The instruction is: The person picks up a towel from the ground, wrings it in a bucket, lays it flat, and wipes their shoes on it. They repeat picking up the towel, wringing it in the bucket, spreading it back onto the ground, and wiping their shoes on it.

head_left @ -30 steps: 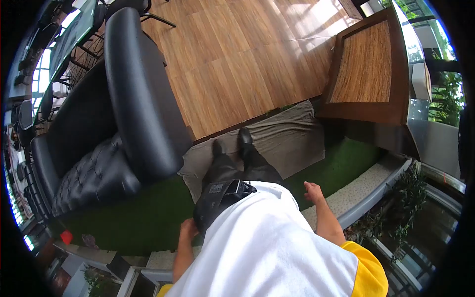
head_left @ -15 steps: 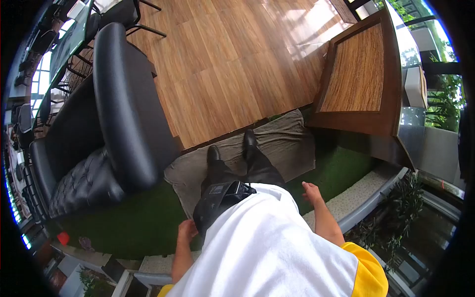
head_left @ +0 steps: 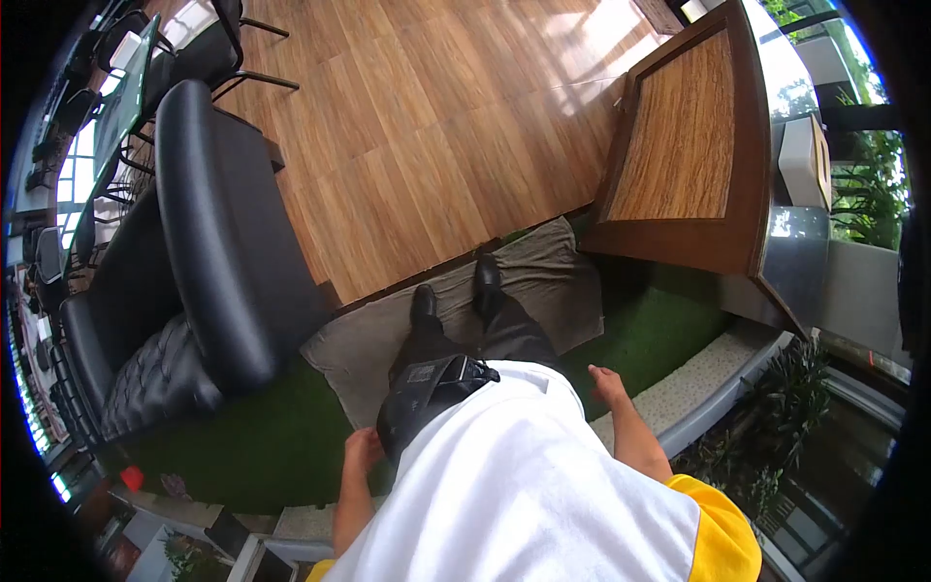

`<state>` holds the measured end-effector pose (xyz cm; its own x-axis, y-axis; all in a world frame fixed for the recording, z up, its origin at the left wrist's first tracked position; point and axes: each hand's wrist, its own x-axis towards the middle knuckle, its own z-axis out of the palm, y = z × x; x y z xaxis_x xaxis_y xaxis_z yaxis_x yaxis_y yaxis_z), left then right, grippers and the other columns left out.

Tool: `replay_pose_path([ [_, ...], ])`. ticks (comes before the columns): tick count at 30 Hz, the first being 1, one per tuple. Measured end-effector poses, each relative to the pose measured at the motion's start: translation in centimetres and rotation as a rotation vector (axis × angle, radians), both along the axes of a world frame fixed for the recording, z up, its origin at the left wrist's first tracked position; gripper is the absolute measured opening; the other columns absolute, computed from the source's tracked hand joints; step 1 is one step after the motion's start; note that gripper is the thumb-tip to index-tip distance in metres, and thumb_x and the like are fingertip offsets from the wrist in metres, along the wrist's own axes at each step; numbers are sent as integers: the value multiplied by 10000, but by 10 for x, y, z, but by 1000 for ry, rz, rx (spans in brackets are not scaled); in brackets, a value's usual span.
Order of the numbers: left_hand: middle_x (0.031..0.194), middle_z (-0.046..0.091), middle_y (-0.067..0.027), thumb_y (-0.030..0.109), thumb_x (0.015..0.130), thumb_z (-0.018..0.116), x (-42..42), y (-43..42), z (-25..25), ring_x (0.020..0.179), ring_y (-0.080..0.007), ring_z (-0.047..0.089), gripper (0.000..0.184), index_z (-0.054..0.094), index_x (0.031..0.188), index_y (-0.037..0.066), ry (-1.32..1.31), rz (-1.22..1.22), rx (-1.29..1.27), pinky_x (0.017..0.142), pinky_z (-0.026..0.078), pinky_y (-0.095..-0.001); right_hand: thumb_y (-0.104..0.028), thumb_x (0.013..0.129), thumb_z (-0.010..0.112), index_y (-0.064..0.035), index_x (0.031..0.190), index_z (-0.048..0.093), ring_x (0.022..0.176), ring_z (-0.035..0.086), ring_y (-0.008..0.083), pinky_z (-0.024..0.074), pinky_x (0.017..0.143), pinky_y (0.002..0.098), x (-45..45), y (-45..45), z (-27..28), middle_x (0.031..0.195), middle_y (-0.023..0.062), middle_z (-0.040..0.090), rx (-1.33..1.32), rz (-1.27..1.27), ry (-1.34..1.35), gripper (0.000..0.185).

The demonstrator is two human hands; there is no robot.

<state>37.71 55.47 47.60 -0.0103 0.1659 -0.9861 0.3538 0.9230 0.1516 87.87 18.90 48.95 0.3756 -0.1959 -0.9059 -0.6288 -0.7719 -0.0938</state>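
Left hand (head_left: 364, 450) shows just off the near-left corner of the grey cloth (head_left: 364, 347), right by the black waist pouch (head_left: 412, 405); fingers partly hidden, so can't tell if wide or narrow, or if it touches the pouch. Pouch hangs at the person's waist, over the cloth's near side in view. Right hand (head_left: 607, 384) shows just off the cloth's near-right corner, thumb out, fingers part-curled, nothing seen in it; can't tell exact grip.

Rest, L to R: black sofa (head_left: 218, 252) left of cloth; green turf (head_left: 252, 446) along cloth's near side; black shoes (head_left: 488, 274) on cloth, nr its far edge; wood floor (head_left: 427, 145) beyond it; bench (head_left: 669, 136) w/ wood panel right of cloth, white box (head_left: 799, 165) on top; plants (head_left: 781, 412) further R.

Risks, my read: cloth's loose & wrinkled, so a shoe could slip or snag a fold. Dark strip (head_left: 388, 288) at cloth's far edge could catch a toe; can't tell if it's a step. Sofa & bench flank the cloth, so a stumble could mean a bump.
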Motion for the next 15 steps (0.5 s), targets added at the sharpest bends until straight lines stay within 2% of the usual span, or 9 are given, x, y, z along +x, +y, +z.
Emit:
replay_pose_path([
  [1, 821, 600, -48, 230, 816, 581, 13, -7, 10, 727, -222, 591, 202, 595, 906, 50, 10, 6, -8, 619, 493, -383, -438, 822, 602, -65, 1247, 498, 849, 590, 238, 487, 694, 382, 12, -3, 5, 1184, 81, 547, -7, -34, -6, 575],
  [3, 817, 599, -47, 229, 816, 579, 49, -21, 19, 722, -219, 592, 197, 598, 910, 57, -19, -244, 110, 617, 490, -375, -438, 824, 599, -68, 1261, 482, 846, 589, 239, 487, 693, 390, 40, -2, 11, 1193, 83, 533, 15, -66, -8, 585],
  [5, 810, 595, -44, 229, 816, 573, 66, -24, 17, 716, -213, 590, 194, 599, 914, 63, -34, -348, 119, 615, 488, -372, -440, 825, 596, -67, 1256, 485, 838, 588, 236, 487, 682, 389, 52, -4, 17, 1177, 83, 533, 19, -102, -17, 581],
  [9, 792, 584, -35, 230, 817, 557, 73, -18, -40, 700, -196, 580, 194, 595, 924, 72, -53, -236, -64, 608, 482, -373, -448, 824, 590, -61, 1206, 530, 819, 587, 225, 489, 653, 368, 50, -23, 3, 1112, 82, 556, 42, -77, -58, 547],
  [11, 783, 578, -29, 232, 821, 547, 92, -21, -48, 696, -185, 576, 194, 591, 928, 77, -59, -196, -86, 610, 480, -371, -451, 825, 588, -58, 1186, 547, 821, 588, 231, 491, 654, 361, 65, -39, -3, 1101, 85, 563, 48, -19, -53, 535],
  [13, 774, 572, -22, 236, 828, 534, 114, -14, -20, 697, -172, 571, 193, 586, 932, 83, -30, -201, -40, 617, 478, -365, -450, 826, 587, -54, 1173, 559, 831, 589, 245, 496, 665, 357, 73, -51, 3, 1104, 92, 569, 33, 15, 2, 527],
  [15, 771, 568, -18, 218, 833, 520, 159, -16, 25, 707, -178, 573, 174, 580, 932, 87, 50, -183, -35, 629, 478, -367, -454, 826, 586, -57, 1194, 543, 838, 589, 254, 498, 675, 361, 86, -66, 1, 1128, 96, 559, 21, -83, -40, 543],
])
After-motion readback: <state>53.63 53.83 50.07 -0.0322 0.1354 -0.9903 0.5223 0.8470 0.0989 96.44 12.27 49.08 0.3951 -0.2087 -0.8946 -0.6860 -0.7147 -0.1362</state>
